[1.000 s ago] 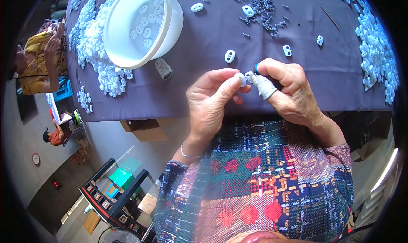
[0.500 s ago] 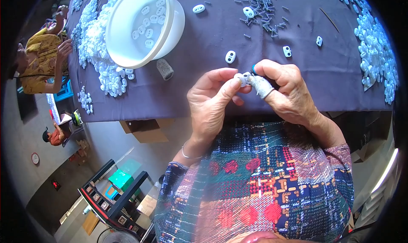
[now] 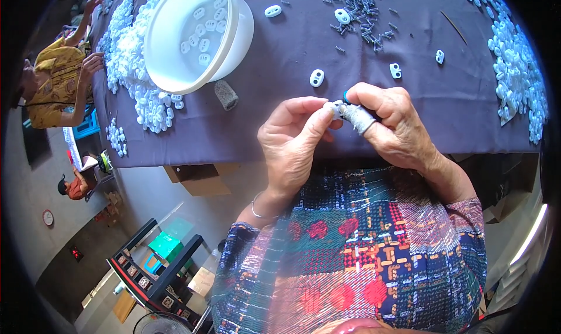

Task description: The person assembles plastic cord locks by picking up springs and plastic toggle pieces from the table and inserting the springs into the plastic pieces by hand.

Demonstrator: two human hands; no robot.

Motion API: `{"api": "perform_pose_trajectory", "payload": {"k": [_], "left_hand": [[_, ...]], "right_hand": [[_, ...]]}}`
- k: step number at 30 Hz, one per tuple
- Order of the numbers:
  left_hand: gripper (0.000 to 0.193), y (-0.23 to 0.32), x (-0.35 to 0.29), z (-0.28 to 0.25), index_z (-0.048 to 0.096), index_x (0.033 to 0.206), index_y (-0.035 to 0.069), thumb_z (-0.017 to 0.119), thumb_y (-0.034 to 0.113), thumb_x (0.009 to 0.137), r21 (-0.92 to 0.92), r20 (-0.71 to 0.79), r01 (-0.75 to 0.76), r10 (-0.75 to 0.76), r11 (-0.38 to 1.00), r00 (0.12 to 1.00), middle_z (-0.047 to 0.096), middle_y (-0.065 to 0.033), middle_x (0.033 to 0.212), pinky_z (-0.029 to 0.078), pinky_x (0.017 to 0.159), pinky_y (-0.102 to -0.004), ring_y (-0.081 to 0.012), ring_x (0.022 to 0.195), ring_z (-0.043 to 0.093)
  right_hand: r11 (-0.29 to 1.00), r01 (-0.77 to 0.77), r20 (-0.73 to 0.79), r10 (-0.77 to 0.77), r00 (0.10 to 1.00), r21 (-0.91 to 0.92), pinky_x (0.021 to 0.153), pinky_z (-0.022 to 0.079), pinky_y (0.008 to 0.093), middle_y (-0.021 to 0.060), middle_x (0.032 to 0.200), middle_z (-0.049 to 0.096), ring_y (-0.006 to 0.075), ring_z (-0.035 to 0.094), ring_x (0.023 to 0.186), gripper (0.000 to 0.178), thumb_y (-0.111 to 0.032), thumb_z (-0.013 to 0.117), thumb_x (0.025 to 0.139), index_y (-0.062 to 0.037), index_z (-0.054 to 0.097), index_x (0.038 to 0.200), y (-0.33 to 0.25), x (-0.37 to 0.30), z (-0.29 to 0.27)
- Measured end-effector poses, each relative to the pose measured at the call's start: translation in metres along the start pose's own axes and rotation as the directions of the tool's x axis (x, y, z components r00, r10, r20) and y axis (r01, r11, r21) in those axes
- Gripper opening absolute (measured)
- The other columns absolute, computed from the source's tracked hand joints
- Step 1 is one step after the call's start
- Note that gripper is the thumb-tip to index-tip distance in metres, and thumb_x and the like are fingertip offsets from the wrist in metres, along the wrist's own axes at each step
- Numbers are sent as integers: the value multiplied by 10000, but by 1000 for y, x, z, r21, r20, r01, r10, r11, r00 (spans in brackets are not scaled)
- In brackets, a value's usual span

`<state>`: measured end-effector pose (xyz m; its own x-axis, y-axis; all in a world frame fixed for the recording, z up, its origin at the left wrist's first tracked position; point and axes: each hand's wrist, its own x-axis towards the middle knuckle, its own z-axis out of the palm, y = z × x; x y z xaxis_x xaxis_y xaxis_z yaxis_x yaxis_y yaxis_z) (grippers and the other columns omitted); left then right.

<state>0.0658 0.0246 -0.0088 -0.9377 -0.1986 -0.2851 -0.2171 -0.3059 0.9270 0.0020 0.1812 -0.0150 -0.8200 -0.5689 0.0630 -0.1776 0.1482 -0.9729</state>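
Close to the table's near edge, my left hand point(image 3: 297, 136) pinches a small white two-hole cord lock point(image 3: 337, 108) between thumb and fingers. My right hand point(image 3: 388, 116) meets it from the other side, its fingers closed at the piece. A grey-white cloth cover wraps the right thumb, and a dark teal band sits at the index fingertip. The fingers partly hide the cord lock and whatever small part the right fingertips hold. Beyond my hands lie loose cord locks point(image 3: 317, 78), one more point(image 3: 395, 71) to the right, and a heap of small metal springs point(image 3: 365, 18).
A white plastic tub point(image 3: 236, 47) with several cord locks inside stands at the left, beside a large pile of white pieces point(image 3: 131, 53). A grey finger cover point(image 3: 226, 95) lies near it. More white pieces point(image 3: 514, 65) cover the right edge. Another person point(image 3: 58, 85) works at the far left.
My right index finger has shifted slightly left over the cord lock, and both hands stay pressed together. The person at the left has raised one hand.
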Motion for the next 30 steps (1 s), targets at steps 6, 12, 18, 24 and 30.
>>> {"api": "perform_pose_trajectory", "payload": {"k": [6,12,18,24,30], "left_hand": [[132,0,-2,5,598,964,-20,622,26,843,0,-55,2,-2,1000,998,651,-83,843,495,615,-219,-125,701,616],[133,0,-3,5,596,958,-24,629,23,837,3,-73,9,-8,1000,997,646,-79,832,497,623,-214,-112,673,604],[150,-3,-2,4,591,966,-29,637,15,830,9,-63,-7,8,1000,998,643,-85,835,512,625,-209,-119,675,615],[139,-2,1,5,589,962,-26,630,14,835,-4,-50,-32,31,999,998,642,-89,840,514,623,-216,-127,678,618],[111,2,5,0,576,947,-6,610,49,857,-111,-27,3,-6,994,1000,639,-87,851,520,647,-237,-144,722,631]], "right_hand": [[1000,18,23,-18,1000,-14,511,380,293,116,648,515,200,514,537,51,-2,562,792,27,549,832,0,2,0],[1000,-13,44,13,999,8,510,373,298,124,640,506,216,495,527,45,-5,564,794,21,547,826,-2,2,-2],[999,-30,61,29,998,15,509,376,300,126,641,514,218,500,527,49,-6,560,791,21,549,830,1,3,0],[1000,21,49,-20,999,-3,505,392,291,123,646,532,202,508,528,73,-7,575,782,23,552,844,1,4,1],[972,139,-20,-146,989,-190,490,400,298,115,651,524,203,515,528,226,-62,670,733,25,542,897,-9,5,0]]}}
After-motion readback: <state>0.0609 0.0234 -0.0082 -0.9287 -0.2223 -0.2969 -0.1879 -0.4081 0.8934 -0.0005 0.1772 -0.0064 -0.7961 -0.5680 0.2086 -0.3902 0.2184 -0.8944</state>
